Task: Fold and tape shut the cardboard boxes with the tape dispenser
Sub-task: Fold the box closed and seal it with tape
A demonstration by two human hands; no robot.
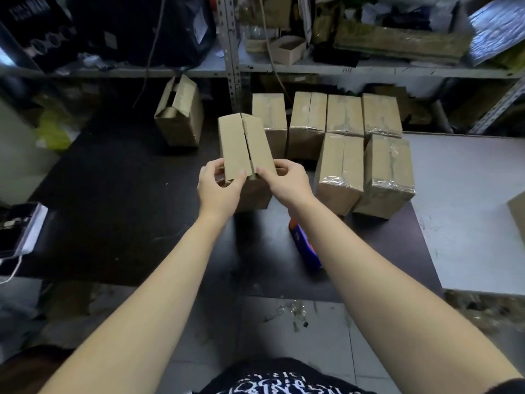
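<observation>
Cardboard box [245, 149] is right in the middle of the head view, standing on the black table [113, 194] with its two top flaps folded down so they meet in a seam along the middle. No tape is visible on that seam.

You've got both hands on its near end. Your left hand [217, 189] has its thumb pressed on top of the left flap, with the fingers curled round the near left corner. Your right hand [287, 183] mirrors that: thumb on the right flap, fingers wrapped round the right side. So both are holding the box, neither spread wide.

The tape dispenser [305, 245], blue and orange, lies on the table just under your right forearm, mostly hidden by it.

Just right of and behind your box is a cluster of taped boxes [389, 166] with shiny clear tape over their edges. Another box [180, 112] sits tilted at the back left, its end flaps loose.

As for writing, your shirt [281, 385] has white lettering, but it's too warped to read. The black package [31, 27] on the shelf, top left, has pale print that's too blurred to read.
</observation>
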